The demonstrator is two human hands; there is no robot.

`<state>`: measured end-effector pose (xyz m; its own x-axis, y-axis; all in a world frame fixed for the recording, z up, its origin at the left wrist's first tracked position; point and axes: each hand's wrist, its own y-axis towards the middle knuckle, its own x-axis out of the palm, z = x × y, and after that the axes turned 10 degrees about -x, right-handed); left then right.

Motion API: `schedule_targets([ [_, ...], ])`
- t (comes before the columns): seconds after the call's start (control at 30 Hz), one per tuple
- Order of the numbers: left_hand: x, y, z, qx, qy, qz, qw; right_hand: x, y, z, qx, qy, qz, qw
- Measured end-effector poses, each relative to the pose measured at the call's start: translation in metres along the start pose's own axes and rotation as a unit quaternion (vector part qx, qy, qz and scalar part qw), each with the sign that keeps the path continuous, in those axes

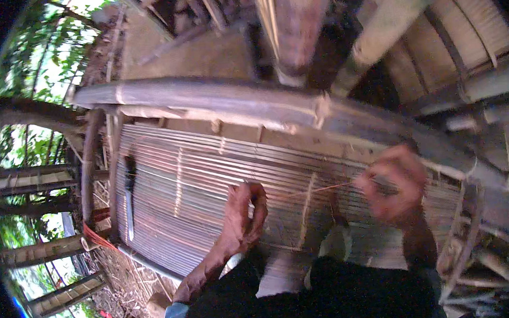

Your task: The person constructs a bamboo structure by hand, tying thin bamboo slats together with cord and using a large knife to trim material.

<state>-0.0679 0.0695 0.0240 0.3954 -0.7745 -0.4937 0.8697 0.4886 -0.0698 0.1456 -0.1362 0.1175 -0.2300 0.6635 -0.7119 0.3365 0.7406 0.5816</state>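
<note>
A thin reddish strand (pixel 322 188) runs almost level between my two hands, in front of my body. My left hand (pixel 244 216) is closed, thumb and fingers pinched together at the strand's left end. My right hand (pixel 397 183) is slightly blurred, its thumb and finger curled into a ring and pinching the strand's other end. Both hands are above a platform of narrow slats (pixel 207 163), tied across with pale lashings. On the platform's left side lies a dark-handled knife (pixel 129 184), its blade pointing toward me.
A thick bamboo pole (pixel 201 91) borders the platform's far side. Bundled red strands (pixel 98 236) hang at its left corner. Upright bamboo posts (pixel 303 23) stand beyond, with a slanted pole (pixel 387 26) to the right. Poles and greenery fill the left. My dark-clothed legs (pixel 360 282) are below.
</note>
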Motion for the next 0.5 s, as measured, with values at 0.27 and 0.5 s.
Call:
schedule_targets([
  [0.27, -0.02, 0.004, -0.017, 0.216, 0.215, -0.05, 0.951, -0.031, 0.031, 0.068, 0.23, -0.114, -0.306, 0.917],
  [0.5, -0.027, 0.049, -0.053, 0.37, 0.339, -0.084, 0.861, -0.027, 0.001, 0.086, 0.12, -0.203, -0.262, 0.936],
])
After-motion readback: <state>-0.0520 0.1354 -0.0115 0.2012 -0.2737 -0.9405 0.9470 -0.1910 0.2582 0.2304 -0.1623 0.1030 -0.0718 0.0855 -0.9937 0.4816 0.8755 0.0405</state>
